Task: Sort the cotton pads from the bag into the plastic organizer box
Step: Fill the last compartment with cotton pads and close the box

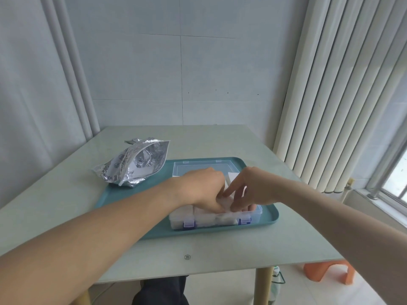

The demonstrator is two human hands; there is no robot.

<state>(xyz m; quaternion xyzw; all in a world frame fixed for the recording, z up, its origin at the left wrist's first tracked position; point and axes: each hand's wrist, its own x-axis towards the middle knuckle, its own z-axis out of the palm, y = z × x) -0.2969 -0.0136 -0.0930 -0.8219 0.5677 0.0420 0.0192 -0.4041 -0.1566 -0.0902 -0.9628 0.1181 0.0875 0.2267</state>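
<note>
Both forearms enter from the near edge and converge on the plastic organizer box [217, 220], which sits in the right half of a teal tray [136, 208] on a pale green table [220, 252].

Left side: a crumpled silver foil bag [134, 165] lies with its mouth open, its right part resting on the tray's far-left corner and the rest on the table. Whether any pads remain inside cannot be determined.

Centre: the left hand [202, 188] is palm-down over the box, fingers curled downward into the compartments and onto the white cotton pads [204, 215]. Whether these fingers pinch a pad or only press on the stack cannot be told. The box's transparent lid [202, 167] lies open flat behind the hands. The front row of compartments is filled with white pads, visible through the clear front wall. Two blue latches [189, 224] are fitted to the front edge.

Right side: the right hand [251, 188] reaches in from the right, fingers extended downward and slightly spread, fingertips touching the pads in the middle of the box, just beside the left hand's fingers. A white pad edge [233, 176] shows between the two hands, behind them.

Far right: vertical blinds [330, 95] cover a window; an orange stool [328, 271] stands on the floor beyond the table corner.
</note>
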